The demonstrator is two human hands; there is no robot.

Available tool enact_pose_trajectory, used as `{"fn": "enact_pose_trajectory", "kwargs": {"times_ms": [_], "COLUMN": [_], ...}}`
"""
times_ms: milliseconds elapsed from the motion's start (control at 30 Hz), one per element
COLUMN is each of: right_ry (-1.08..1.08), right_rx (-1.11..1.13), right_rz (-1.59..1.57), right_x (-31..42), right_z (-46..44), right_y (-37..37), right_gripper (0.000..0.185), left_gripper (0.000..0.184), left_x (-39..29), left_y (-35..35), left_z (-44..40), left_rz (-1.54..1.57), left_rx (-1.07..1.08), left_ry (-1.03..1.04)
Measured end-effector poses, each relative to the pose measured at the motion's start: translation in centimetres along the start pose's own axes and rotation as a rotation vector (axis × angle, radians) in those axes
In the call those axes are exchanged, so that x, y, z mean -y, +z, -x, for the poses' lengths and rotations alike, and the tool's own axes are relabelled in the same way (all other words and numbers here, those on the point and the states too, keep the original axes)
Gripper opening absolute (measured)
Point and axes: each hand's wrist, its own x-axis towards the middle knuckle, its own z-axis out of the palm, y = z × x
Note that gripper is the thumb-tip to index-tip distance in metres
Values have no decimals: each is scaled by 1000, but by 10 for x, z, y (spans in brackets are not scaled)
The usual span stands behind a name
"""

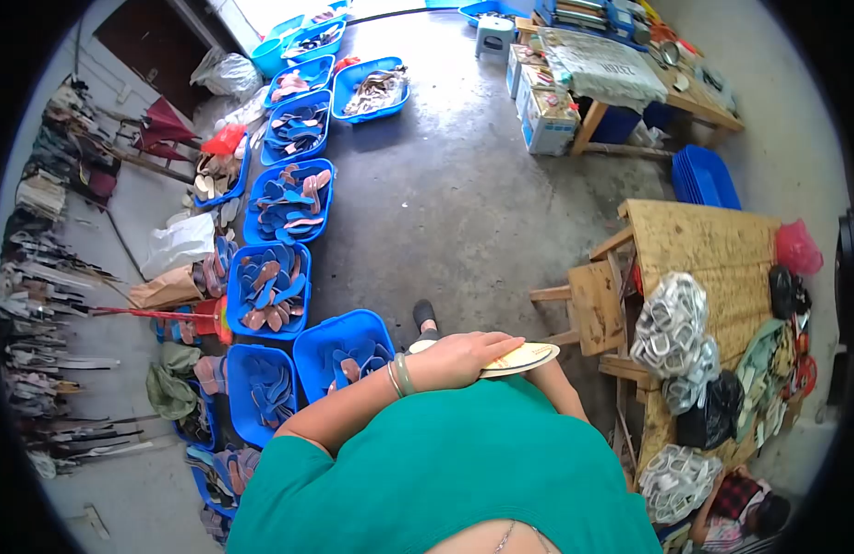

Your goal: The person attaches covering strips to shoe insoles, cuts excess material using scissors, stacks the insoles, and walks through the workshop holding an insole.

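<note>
In front of my green shirt, my left hand [459, 358], with bangles at its wrist, lies across a cream-coloured insole [529, 357] with a dark line near its edge and small print. Its fingers bend over the top of the insole, pressing on it. The insole's narrow other end shows left of the knuckles. My right forearm [558, 386] reaches in from the right below the insole. My right hand is hidden beneath the insole and left hand, so its fingers do not show.
Blue tubs [268, 291] of blue and pink sole pieces line the floor at left. Strips hang along the left wall. At right stand a wooden stool [596, 307] and a wooden table [704, 249] with bagged white pieces [670, 323]. Another person [736, 503] is at the lower right.
</note>
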Motion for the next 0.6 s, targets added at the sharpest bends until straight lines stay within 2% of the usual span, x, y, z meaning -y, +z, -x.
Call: {"fn": "enact_pose_trajectory", "kwargs": {"times_ms": [100,133,233,267,367,600], "right_ry": [-163,-158,-197,-202,-255,-402], "right_rx": [-27,-16,74,73,91,245], "right_rz": [-7,0,311,309,283,339], "right_x": [22,30,63,77,167,214], "right_z": [-63,-83,-147,-167,-205,-313], "right_y": [12,16,23,29,37,55], "right_gripper": [24,24,23,23,23,24], "left_gripper": [57,57,56,56,53,49], "left_x": [42,53,82,95,133,191], "left_y": [-44,-60,-112,-128,-164,-224], "left_z": [8,13,33,41,62,97], "left_rz": [-50,-40,-58,-63,-85,70], "left_rx": [-120,-127,-230,-230,-328,-492], "left_ry": [48,45,46,44,-28,-195]}}
